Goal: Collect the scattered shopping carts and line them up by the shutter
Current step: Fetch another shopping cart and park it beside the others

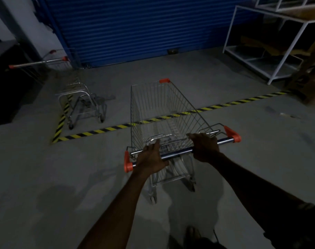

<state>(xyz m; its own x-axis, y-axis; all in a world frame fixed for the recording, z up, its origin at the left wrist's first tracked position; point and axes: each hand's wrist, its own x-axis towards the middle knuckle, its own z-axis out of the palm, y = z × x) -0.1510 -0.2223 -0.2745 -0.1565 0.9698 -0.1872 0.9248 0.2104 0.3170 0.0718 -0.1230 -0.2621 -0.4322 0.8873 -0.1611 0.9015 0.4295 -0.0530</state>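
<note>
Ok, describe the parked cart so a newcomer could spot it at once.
Find the blue shutter across the back wall and follow it to its left end. Inside the corner of the striped floor tape stands the parked cart. Unlike the middle cart, gripped by the left hand and right hand, nobody holds it.

Dim concrete floor (pixel 36 168), white shelving (pixel 261 64)
</note>
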